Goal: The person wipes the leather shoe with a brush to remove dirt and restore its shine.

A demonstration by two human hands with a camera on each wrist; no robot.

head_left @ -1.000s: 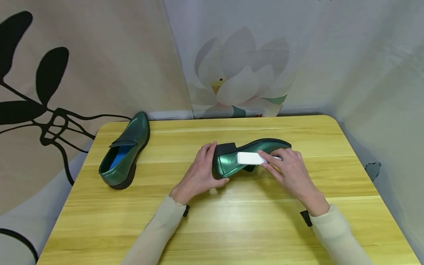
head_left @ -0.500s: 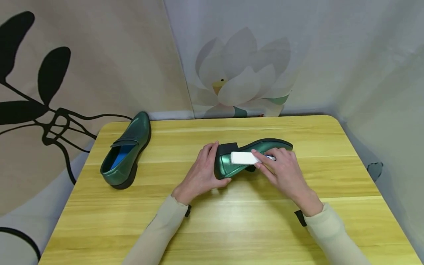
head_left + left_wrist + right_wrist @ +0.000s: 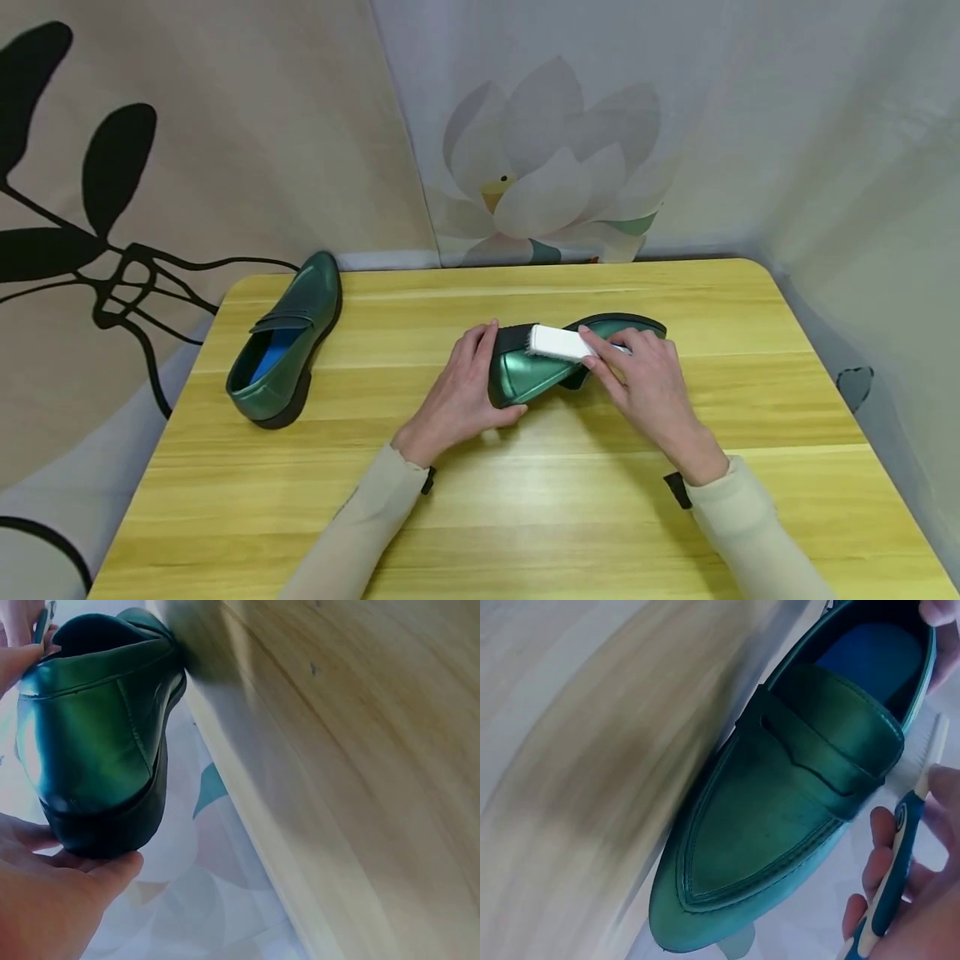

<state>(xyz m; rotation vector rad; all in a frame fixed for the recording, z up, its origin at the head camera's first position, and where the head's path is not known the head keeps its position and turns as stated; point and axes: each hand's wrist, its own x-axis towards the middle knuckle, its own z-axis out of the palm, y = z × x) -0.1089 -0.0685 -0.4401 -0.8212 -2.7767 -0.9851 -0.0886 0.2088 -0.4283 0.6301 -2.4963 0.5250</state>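
A green loafer [image 3: 525, 377] with a black sole lies on its side on the table, its toe pointing right. My left hand [image 3: 459, 400] grips it at the heel, fingers over the black heel block and thumb on the near side. My right hand [image 3: 651, 390] holds a white-headed brush [image 3: 558, 342], bristles against the shoe's side near the heel. The right wrist view shows the brush's blue and white handle [image 3: 889, 889] in the fingers and the loafer's strap and blue insole [image 3: 874, 664]. In the left wrist view, the loafer's heel end [image 3: 90, 750] rests between thumb and fingers.
A second green loafer [image 3: 288, 342] stands upright on the table's left side, toe toward the back edge. The wooden table [image 3: 480, 517] meets a pale curtain [image 3: 300, 125] with printed flowers and dark leaves behind it.
The brush has moved left along the shoe's side, then up toward the sole, and now tilts, its head end higher. The left hand keeps its grip, shifting slightly right with the loafer.
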